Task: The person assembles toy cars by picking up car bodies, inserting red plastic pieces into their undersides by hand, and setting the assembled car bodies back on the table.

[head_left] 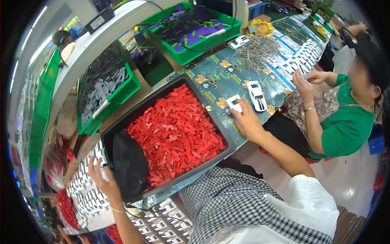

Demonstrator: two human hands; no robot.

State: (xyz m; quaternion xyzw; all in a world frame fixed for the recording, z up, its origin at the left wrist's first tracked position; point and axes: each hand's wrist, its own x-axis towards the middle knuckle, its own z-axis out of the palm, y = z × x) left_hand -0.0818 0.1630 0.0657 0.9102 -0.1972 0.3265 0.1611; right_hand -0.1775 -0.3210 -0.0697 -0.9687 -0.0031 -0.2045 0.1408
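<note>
On the patterned table right of the red parts, my right hand (248, 124) has its thumb and fingers closed on a white toy car (234, 103), partly hidden by the fingers. A second white toy car (256, 96) with dark windows and stripes lies just beyond it. My left hand (103, 179) reaches out at the left, fingers apart, over rows of white toy cars (87, 203). Something white shows between its fingers; whether they touch it is unclear. Between my hands stands a black bin (213, 118) heaped with small red plastic parts (174, 134).
Black mesh cloth (129, 162) hangs over the bin's left side. Green crates of grey parts (132, 87) and purple parts (178, 57) stand behind. Metal pins (258, 51) lie piled on the table. A co-worker in green (345, 118) sits at the right, near more white cars (302, 57).
</note>
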